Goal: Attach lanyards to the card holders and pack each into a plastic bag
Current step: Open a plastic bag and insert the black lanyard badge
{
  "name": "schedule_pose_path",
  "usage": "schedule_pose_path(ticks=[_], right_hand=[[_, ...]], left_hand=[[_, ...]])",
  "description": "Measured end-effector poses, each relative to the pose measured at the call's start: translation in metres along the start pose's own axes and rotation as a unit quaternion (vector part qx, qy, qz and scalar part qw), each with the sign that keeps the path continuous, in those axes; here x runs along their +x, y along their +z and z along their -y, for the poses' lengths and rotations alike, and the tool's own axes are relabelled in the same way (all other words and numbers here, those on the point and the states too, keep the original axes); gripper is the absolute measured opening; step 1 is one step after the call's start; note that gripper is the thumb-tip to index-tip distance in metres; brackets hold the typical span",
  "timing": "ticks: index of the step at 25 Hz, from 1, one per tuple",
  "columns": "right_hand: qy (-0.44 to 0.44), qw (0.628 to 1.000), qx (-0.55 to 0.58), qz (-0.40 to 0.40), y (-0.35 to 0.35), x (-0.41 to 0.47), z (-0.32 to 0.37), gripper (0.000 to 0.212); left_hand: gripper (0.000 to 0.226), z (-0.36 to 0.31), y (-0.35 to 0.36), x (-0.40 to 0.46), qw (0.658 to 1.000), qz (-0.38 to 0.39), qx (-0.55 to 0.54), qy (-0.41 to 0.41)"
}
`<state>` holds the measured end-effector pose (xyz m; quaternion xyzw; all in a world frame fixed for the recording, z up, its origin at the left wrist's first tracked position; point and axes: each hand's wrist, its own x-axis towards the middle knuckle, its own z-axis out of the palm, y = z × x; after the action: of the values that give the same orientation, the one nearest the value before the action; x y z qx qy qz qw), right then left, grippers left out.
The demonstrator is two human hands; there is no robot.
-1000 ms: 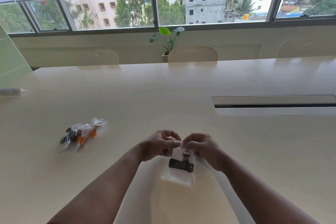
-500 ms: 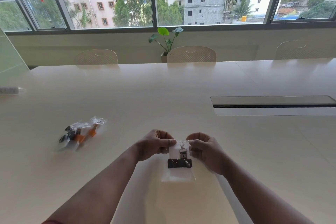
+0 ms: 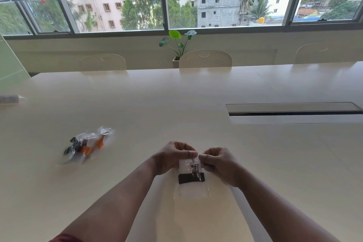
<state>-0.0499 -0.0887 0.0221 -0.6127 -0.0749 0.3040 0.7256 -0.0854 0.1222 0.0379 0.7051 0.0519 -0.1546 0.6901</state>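
Observation:
A clear plastic bag (image 3: 193, 190) hangs upright just above the table in front of me. Inside it sit a card holder with a black band (image 3: 191, 178) and a metal lanyard clip (image 3: 194, 167). My left hand (image 3: 172, 158) pinches the bag's top edge on the left side. My right hand (image 3: 220, 163) pinches the same edge on the right side. The fingertips of both hands nearly meet above the clip. To the left on the table lies a pile of packed bags (image 3: 86, 144) with orange and black pieces inside.
The pale table (image 3: 176, 108) stretches far ahead. A cable slot (image 3: 294, 113) is set into it at the right. A tube-like object (image 3: 9, 98) lies at the far left edge. Chairs (image 3: 205, 59) and a potted plant (image 3: 177, 45) stand behind the table.
The bag has turned to face me squarely, with the black band now level. Both hands stayed pinched on its top edge and shifted slightly along it.

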Motion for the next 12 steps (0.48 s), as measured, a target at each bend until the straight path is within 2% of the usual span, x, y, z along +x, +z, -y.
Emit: schedule_pose_path(ticks=[4, 12], right_hand=[[-0.003, 1.0, 0.011, -0.001, -0.003, 0.0, 0.0, 0.008], [-0.013, 1.0, 0.012, -0.022, -0.004, 0.009, -0.008, 0.018]], left_hand=[[0.02, 0.005, 0.005, 0.003, 1.0, -0.016, 0.016, 0.001], [0.027, 0.008, 0.012, 0.002, 0.999, -0.032, 0.02, 0.002]])
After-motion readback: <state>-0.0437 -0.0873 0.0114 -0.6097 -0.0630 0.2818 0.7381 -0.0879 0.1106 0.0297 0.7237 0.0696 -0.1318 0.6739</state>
